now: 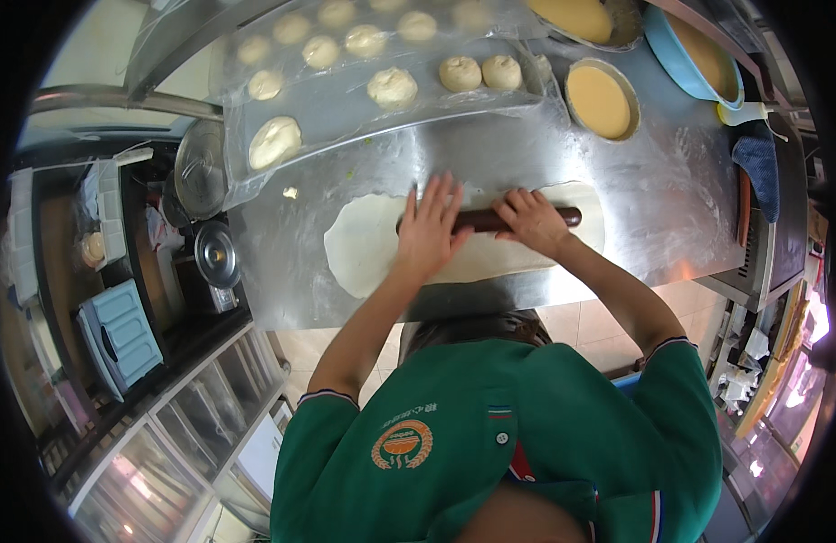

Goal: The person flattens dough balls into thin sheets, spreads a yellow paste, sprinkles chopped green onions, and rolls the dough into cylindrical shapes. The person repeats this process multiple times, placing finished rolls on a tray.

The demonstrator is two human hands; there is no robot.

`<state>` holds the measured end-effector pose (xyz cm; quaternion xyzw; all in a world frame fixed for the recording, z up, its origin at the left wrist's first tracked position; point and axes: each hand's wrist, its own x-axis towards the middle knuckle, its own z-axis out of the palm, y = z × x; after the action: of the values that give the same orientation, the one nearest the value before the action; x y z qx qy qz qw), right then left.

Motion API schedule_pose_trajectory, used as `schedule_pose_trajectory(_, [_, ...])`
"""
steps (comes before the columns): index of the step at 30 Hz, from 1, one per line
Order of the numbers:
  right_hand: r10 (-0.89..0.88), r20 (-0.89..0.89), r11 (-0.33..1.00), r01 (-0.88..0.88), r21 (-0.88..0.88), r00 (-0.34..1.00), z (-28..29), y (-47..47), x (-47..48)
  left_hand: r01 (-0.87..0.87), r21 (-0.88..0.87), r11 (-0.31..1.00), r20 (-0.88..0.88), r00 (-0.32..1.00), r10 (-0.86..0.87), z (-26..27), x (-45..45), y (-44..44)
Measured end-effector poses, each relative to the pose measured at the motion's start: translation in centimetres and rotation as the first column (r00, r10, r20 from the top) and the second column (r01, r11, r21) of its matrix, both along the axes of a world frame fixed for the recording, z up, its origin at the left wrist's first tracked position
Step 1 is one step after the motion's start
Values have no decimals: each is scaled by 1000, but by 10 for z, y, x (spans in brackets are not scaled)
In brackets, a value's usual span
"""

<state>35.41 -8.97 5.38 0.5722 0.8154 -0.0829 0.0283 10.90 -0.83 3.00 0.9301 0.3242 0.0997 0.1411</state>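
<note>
A flattened sheet of pale dough stretches across the steel worktop in front of me. On it lies a dark brown wooden rolling pin, rounded at its right end. My left hand rests palm down over the left part of the pin, its fingers extended and apart. Over the right half, my right hand bends its fingers across the pin, with the thumb on the near side. The two hands cover parts of the pin. At the near right, the dough reaches close to the worktop's front edge.
Several dough balls sit on a plastic-covered tray at the back. Right of it stand a bowl of yellowish batter and a blue basin. A dough scrap lies left; a metal lid is beyond the left edge.
</note>
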Motion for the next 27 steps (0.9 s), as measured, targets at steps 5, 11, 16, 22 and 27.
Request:
schedule_pose_trajectory(5, [-45,-103,976,65,206,994,0,48,35,-128,225,966,76,991,114,29,74,102])
schedule_pose_trajectory(11, [28,-14,997,-27,71,999,6,-60,24,-68,-15,998,78,995,69,31,36,-40])
schedule_pose_trajectory(16, [150,-91,983,-139,120,984,-9,-131,52,103,64,993,-8,995,-103,13,-1,-117])
schedule_pose_trajectory(22, [-258,-480,957,289,-10,838,7,-70,129,-145,-458,877,-114,988,104,32,100,-55])
schedule_pose_trajectory(27, [-498,-198,834,529,156,844,4,-75,108,-107,76,991,40,994,104,31,120,-76])
